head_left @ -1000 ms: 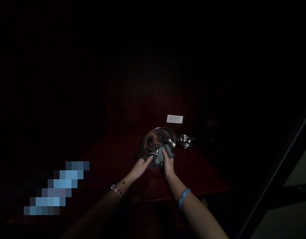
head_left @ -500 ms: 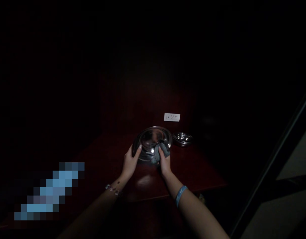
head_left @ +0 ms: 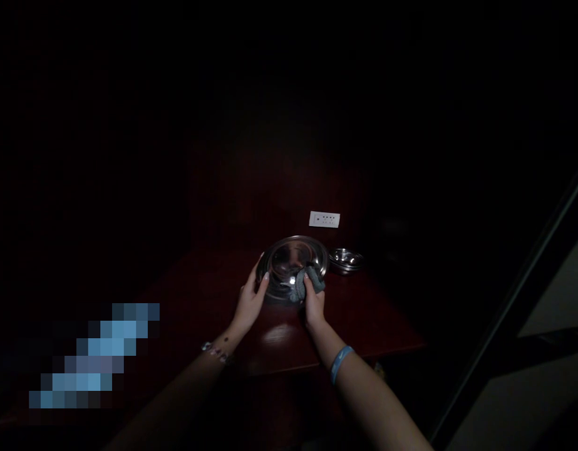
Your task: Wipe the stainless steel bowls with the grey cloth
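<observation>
Held up over the dark red table (head_left: pixel 289 341) is a shiny round metal bowl (head_left: pixel 289 257), tilted; I cannot tell whether its inside or its underside faces me. My left hand (head_left: pixel 252 300) grips its left edge, thumb on the near face and fingers mostly hidden behind. At the bowl's lower right, my right hand (head_left: pixel 314 304) is closed on a crumpled grey-green cloth (head_left: pixel 300 287), thumb on top, and the cloth presses against the metal near the rim.
Smaller metal bowls (head_left: pixel 345 262), seemingly stacked, stand at the back right of the table. A white socket plate (head_left: pixel 324 219) is on the dark red wall behind. A blurred-out blue patch (head_left: pixel 96 357) lies at lower left. A dark frame (head_left: pixel 509 319) slants along the right.
The metal bowl has shifted slightly right in my hands, and more of my left fingers shows along its edge. The cloth has moved a little right and up with my right hand.
</observation>
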The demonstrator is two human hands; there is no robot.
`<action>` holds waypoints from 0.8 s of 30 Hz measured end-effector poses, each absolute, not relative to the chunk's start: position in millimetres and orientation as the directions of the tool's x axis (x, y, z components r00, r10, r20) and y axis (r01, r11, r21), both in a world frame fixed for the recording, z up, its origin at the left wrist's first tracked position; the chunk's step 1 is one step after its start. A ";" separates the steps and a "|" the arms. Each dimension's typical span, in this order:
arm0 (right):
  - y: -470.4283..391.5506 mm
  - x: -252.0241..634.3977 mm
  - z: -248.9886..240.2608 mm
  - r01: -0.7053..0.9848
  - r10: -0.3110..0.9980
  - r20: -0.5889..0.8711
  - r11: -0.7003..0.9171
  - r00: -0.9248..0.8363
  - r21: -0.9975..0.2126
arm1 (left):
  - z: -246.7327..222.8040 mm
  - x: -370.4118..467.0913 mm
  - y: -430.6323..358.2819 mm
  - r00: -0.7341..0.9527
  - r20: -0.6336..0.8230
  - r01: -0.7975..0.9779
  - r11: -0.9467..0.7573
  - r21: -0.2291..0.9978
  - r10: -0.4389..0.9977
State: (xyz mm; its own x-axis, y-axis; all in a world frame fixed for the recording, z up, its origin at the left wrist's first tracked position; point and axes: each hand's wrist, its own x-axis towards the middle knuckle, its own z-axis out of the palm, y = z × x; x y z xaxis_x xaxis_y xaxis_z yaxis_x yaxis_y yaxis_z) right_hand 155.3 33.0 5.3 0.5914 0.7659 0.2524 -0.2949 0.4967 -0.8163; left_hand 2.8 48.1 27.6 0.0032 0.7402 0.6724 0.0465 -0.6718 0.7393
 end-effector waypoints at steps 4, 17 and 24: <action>31.6 153.7 5.7 -0.261 0.772 0.292 0.503 0.565 -0.824 | 32.1 -2.3 45.4 -0.074 0.632 0.045 -0.631 0.775 0.771; 29.2 150.7 7.2 -0.307 0.814 0.291 0.483 0.503 -0.820 | 23.9 8.1 52.4 0.054 0.565 -0.027 -0.564 0.825 0.824; 25.5 155.7 11.6 -0.104 0.677 0.368 0.549 0.637 -0.829 | 27.3 -6.1 51.4 -0.107 0.586 0.128 -0.573 0.809 0.804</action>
State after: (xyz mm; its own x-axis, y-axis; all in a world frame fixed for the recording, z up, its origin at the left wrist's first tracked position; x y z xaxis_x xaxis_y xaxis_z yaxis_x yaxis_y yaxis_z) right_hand 155.7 25.5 11.6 0.6369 0.6773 0.3682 -0.1042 0.5489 -0.8294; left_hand -6.1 51.4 27.3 -0.1065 0.8035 0.5856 0.1281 -0.5730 0.8095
